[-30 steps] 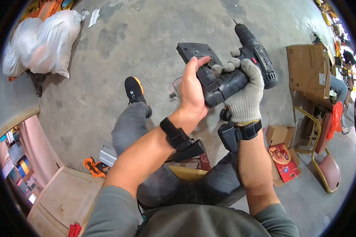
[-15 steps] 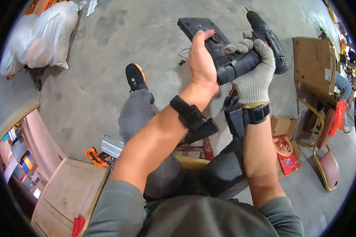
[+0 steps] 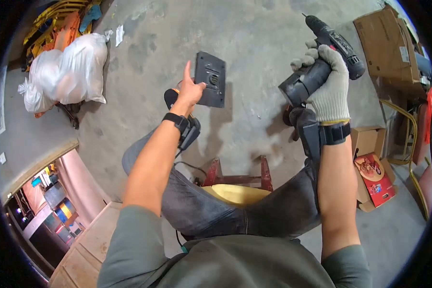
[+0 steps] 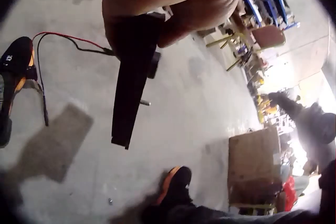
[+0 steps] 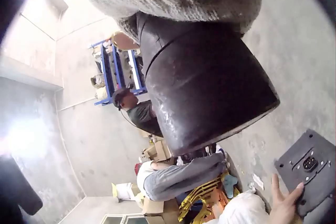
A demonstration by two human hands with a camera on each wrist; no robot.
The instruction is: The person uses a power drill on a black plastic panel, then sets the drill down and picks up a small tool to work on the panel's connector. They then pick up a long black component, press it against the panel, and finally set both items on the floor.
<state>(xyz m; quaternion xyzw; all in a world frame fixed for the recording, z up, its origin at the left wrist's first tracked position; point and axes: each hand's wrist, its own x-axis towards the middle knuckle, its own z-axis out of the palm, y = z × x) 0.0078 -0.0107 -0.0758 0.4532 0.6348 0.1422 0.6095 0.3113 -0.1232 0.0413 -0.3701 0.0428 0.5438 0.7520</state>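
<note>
My bare left hand (image 3: 189, 92) pinches a flat black panel (image 3: 210, 98) at its left edge, thumb on the face and index finger extended. A round connector (image 3: 213, 79) sits on that face, and a red and black wire (image 4: 73, 37) trails from the panel's back in the left wrist view. My right hand (image 3: 333, 89), in a light knitted glove, grips the handle of a black cordless drill (image 3: 338, 45). The drill's bit points away and slightly left. Its battery base (image 5: 210, 87) fills the middle of the right wrist view. Panel and drill are apart, both above the floor.
Between my knees stands a stool with a yellow seat (image 3: 235, 193) and red legs. At right are a large cardboard box (image 3: 386, 45), a small carton with a red box (image 3: 377, 180) and a chair. White bags (image 3: 79, 67) lie at far left. Other people appear behind.
My left hand has carried the panel away from the drill to the left and turned it more upright. The right hand has moved slightly right with the drill, still gripping it.
</note>
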